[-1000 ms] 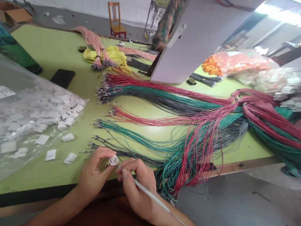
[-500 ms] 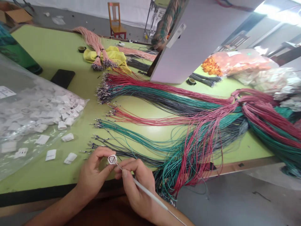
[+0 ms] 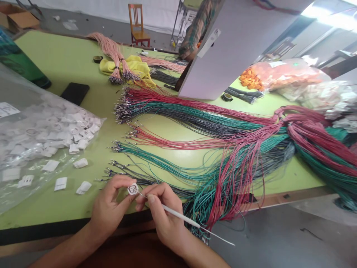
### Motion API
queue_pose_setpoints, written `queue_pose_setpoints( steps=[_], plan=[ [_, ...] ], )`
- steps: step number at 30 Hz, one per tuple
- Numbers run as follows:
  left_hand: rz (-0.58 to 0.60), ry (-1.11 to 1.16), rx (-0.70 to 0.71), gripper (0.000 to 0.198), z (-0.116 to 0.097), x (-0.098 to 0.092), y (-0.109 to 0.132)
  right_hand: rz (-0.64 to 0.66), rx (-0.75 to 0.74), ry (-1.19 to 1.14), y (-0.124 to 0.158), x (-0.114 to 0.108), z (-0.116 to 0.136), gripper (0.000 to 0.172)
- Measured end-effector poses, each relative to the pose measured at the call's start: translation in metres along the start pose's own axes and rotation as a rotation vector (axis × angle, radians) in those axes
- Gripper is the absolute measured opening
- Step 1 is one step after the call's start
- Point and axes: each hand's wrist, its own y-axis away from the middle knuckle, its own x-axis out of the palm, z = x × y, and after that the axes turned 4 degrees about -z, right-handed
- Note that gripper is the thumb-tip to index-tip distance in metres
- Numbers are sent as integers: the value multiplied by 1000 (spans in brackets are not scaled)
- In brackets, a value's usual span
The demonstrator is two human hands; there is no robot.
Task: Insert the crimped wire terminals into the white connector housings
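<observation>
2 hands: left hand [image 3: 110, 210] pinches white connector [image 3: 133, 189] above desk [image 3: 69, 63] edge; right hand [image 3: 164, 212] clamps white wire [image 3: 178, 215].
Risk: tip may miss the cavity if the connector tilts.

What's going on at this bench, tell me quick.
A person sits at the green table. The left hand pinches a small white connector; the right hand holds a thin white wire with its tip at the connector. Red, green and black wires fan out ahead, and a bag of connectors lies at left.
</observation>
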Motion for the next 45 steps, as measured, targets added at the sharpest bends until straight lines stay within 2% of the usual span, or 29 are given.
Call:
queue_pose_setpoints(
  steps=[14, 18, 23, 25, 28, 31, 34, 37, 40, 42, 45],
  plan=[
    [4, 90, -37, 7, -3, 2, -3, -3, -45, -2, -3, 1, 5, 14],
    [2, 84, -37, 8, -2, 1, -1, 13, -18, 60, -3, 1, 6, 14],
    [0, 102, -93, 11, -1, 1, -1, -29, -33, 137, 0, 0, 9, 15],
    [-4, 95, -148, 16, -2, 1, -2, -62, -56, 155, 0, -7, 13, 18],
    [-20, 156, -269, 27, -3, 2, -4, -179, -142, 260, -4, -24, 26, 30],
    [-27, 287, -354, 30, -3, 2, -6, -279, -127, 435, -16, -38, 46, 34],
    [-59, 446, -433, 27, -6, 1, -8, -237, -88, 624, -33, -40, 54, 27],
    [-111, 625, -560, 28, -13, 1, -10, -100, -113, 889, -49, -32, 41, 15],
    [-108, 730, -678, 30, -22, -1, -11, -13, -69, 1080, -61, -23, 17, 6],
    [-82, 768, -727, 32, -26, -3, -11, 1, -34, 1114, -66, -20, 5, 7],
    [-37, 790, -772, 34, -28, -5, -9, -33, -35, 1020, -70, -22, 1, 11]
  ],
)
